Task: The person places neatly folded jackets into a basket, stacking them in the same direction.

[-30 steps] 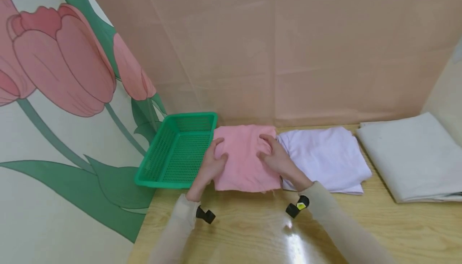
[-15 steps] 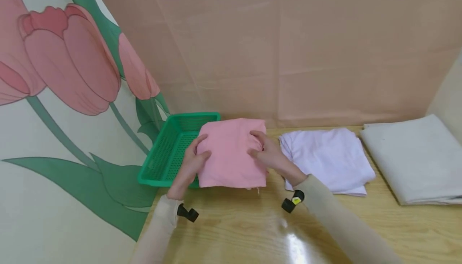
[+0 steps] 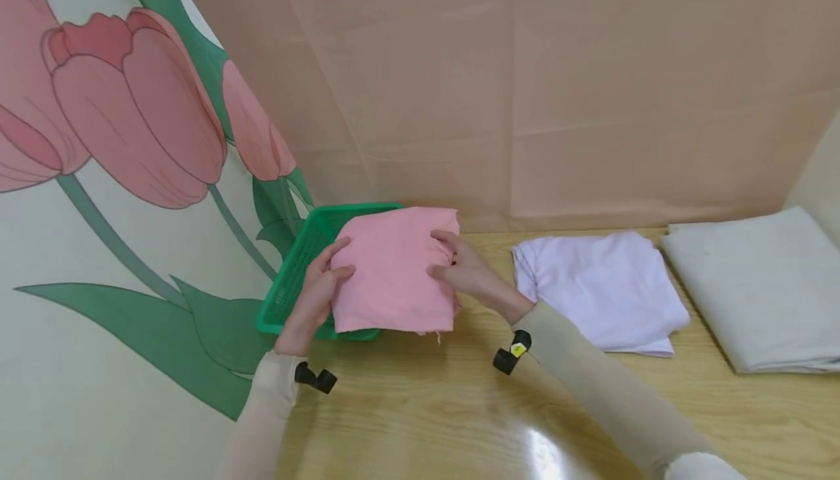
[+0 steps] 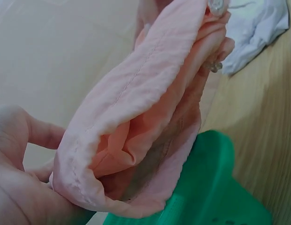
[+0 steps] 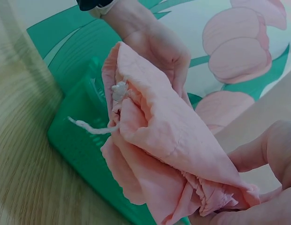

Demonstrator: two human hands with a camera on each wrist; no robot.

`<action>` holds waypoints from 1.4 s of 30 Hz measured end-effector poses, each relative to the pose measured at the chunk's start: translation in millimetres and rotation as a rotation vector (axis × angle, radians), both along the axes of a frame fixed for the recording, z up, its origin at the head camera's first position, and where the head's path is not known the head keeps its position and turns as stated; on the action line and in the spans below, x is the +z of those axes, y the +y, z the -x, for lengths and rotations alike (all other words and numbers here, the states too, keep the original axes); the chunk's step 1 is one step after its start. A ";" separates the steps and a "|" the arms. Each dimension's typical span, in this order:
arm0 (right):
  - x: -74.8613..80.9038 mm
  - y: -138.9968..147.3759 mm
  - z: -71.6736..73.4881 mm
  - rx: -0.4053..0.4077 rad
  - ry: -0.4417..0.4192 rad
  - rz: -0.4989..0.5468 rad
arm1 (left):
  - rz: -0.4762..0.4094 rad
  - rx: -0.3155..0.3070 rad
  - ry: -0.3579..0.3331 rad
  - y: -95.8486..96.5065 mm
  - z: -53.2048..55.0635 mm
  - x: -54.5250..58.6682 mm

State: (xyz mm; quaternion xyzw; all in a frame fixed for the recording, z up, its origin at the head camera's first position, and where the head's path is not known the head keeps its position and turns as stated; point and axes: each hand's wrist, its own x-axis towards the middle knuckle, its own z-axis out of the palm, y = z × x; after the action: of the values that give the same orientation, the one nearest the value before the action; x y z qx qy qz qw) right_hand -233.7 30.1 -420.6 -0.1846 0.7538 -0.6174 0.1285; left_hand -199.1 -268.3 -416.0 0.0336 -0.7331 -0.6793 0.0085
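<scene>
Both hands hold a folded pink garment (image 3: 394, 272), raised over the right part of a green plastic basket (image 3: 289, 283). My left hand (image 3: 313, 292) grips its left edge, thumb on top and fingers at the side. On the opposite edge, my right hand (image 3: 471, 268) pinches it the same way. Layered folds open toward the camera in the left wrist view. A white cord (image 5: 91, 127) dangles from the garment in the right wrist view, beside a small clear piece (image 5: 119, 90). The garment hides much of the basket's inside.
A folded pale lavender cloth (image 3: 597, 287) lies on the wooden table (image 3: 420, 407) to the right. Beyond it is a larger folded grey-white cloth (image 3: 761, 290). A beige backdrop (image 3: 407, 86) hangs behind, and a tulip-painted wall (image 3: 144, 261) borders the left side.
The pink garment has come up off the table and moved left in both hands, from beside the basket to above it. The lavender and grey-white cloths stay in place.
</scene>
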 end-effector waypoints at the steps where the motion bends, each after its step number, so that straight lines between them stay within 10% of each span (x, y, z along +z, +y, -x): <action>1: 2.3 -1.9 -0.1 0.008 -0.014 0.010 | -0.003 0.004 -0.006 -2.8 0.1 1.1; 42: -14.9 -118.1 51.6 0.078 -0.141 0.170 | 0.224 0.167 -0.080 -102.7 39.1 9.3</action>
State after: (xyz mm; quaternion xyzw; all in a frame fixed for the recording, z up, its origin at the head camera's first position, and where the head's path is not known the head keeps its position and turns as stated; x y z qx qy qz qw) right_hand -285.3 -88.0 -435.5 -0.1798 0.6801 -0.6852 0.1890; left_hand -238.1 -371.0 -406.7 0.1204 -0.7988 -0.5881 0.0393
